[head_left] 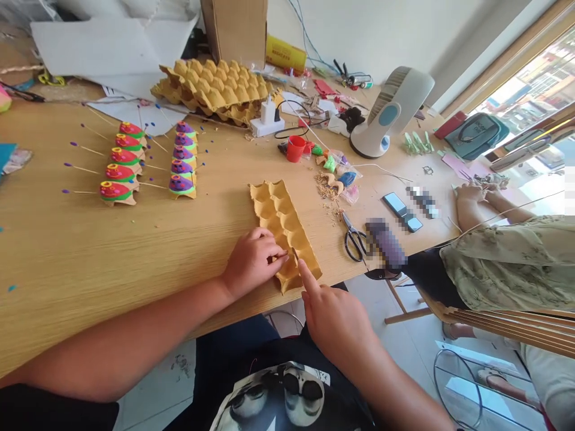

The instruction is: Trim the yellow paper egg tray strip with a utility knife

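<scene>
A yellow-brown strip of pulp egg tray (281, 218), two cups wide, lies at an angle near the table's front edge. My left hand (254, 257) rests over its left side, fingers curled and closed on the near part of the strip. My right hand (335, 314) is closed, with its index finger stretched forward over the strip's near end. A thin, dark, blade-like tool (294, 254) sticks out ahead of that fingertip and touches the tray; its handle is hidden in the hand. Scissors (354, 238) with black handles lie to the right.
Painted egg-tray strips, one red and green (120, 172), one purple (182, 164), stand at left with cotton swabs sticking out. Stacked egg trays (215, 87), a red cup (295, 148) and a white fan (393, 108) are behind. A co-worker's hands (471, 193) work at right.
</scene>
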`<control>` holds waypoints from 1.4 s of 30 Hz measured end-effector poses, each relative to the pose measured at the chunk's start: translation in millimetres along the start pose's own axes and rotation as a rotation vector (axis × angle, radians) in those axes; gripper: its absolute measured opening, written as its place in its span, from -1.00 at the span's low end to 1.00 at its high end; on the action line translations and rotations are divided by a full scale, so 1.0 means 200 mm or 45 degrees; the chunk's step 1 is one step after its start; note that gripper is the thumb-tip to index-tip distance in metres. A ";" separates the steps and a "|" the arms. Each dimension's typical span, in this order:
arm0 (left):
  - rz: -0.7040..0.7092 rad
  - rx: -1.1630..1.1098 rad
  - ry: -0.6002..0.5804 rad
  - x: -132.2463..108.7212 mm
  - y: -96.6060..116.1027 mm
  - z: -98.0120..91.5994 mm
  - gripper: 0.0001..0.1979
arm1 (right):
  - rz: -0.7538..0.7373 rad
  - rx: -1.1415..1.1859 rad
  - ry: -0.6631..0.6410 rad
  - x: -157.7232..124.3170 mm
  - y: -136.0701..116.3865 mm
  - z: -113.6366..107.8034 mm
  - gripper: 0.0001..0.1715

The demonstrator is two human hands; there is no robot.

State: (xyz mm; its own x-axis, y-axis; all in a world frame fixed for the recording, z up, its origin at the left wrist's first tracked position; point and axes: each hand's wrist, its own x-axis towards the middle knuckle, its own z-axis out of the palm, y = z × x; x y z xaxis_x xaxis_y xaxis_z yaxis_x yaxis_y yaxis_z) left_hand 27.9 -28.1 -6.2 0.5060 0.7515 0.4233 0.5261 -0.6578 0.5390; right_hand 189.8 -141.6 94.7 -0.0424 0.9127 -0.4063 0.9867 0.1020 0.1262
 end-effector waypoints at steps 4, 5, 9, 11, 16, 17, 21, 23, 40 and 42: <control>-0.003 0.009 -0.016 0.00 -0.01 0.01 -0.79 | 0.018 -0.022 0.053 0.02 -0.01 0.01 -0.22; -0.005 0.009 -0.014 0.00 -0.01 0.01 -0.79 | 0.018 -0.023 0.056 0.01 -0.01 0.01 -0.21; -0.013 -0.008 0.014 0.00 0.00 0.02 -0.84 | -0.002 0.007 0.035 -0.01 0.02 0.03 -0.22; 0.002 -0.020 0.006 0.01 0.00 0.02 -0.82 | 0.006 0.020 0.048 -0.01 0.03 0.03 -0.23; -0.006 -0.039 -0.007 0.01 0.00 0.02 -0.78 | 0.005 -0.008 0.057 0.01 0.00 0.02 -0.18; -0.010 -0.041 -0.004 0.01 0.00 0.02 -0.81 | 0.000 -0.013 0.043 0.00 0.00 0.03 -0.17; -0.021 -0.056 0.005 0.01 0.01 0.02 -0.87 | 0.012 0.003 0.043 -0.01 0.01 0.04 -0.18; -0.014 -0.058 0.000 0.01 0.00 0.02 -0.83 | 0.011 -0.005 0.073 0.02 0.01 0.03 -0.20; -0.006 -0.039 -0.015 0.01 0.00 0.01 -0.78 | -0.003 0.018 0.088 0.04 0.00 0.00 -0.21; -0.006 -0.033 -0.010 0.01 0.00 0.01 -0.83 | -0.013 -0.009 0.050 0.01 0.01 0.00 -0.15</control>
State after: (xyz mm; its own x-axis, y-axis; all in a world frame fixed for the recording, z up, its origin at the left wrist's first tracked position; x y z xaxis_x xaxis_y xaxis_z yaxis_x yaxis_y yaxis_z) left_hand 30.1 -26.9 -6.4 0.5090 0.7541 0.4150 0.5109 -0.6527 0.5594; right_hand 191.9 -140.1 93.5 -0.0589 0.9265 -0.3717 0.9851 0.1143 0.1288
